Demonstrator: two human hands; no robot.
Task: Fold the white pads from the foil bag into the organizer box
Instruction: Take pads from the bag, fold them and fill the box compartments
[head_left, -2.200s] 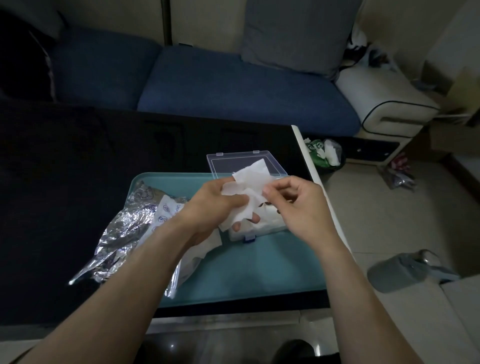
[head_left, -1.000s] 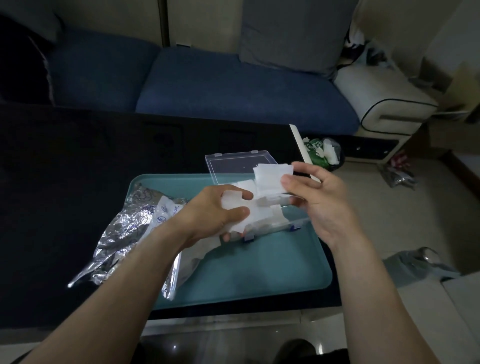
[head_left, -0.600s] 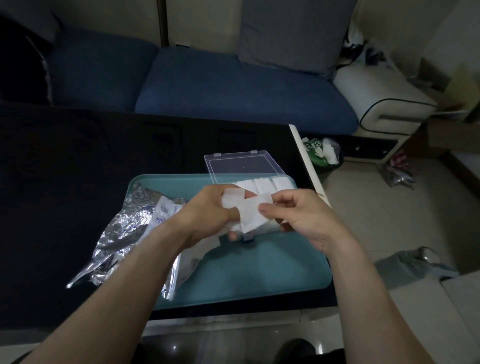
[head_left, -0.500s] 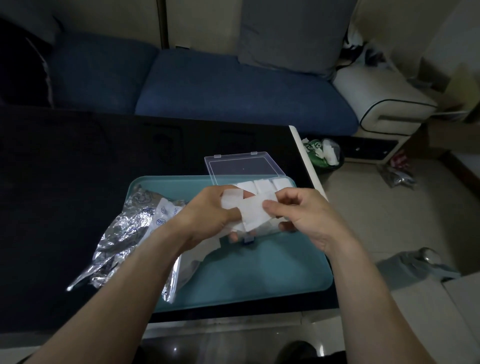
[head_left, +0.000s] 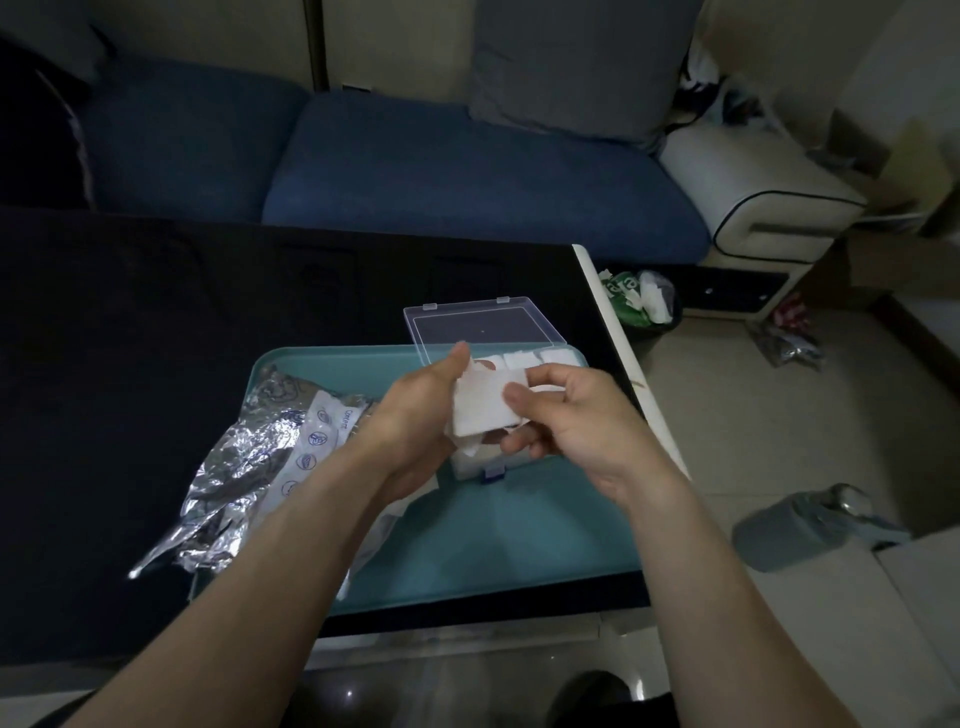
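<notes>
Between both hands (head_left: 421, 410), folded white pad (head_left: 480, 410)

dim room, light low. a blue sofa (head_left: 467, 171) runs along the far side beyond the dark counter (head_left: 130, 338), with a grey cushion (head_left: 582, 62) propped against the pale wall (head_left: 395, 41). off the counter's right edge, pale tiled floor (head_left: 779, 426), a small bin (head_left: 641, 299) stuffed with rubbish, a cream footstool (head_left: 753, 197), and a grey bottle (head_left: 800, 530) lying on its side.
</notes>
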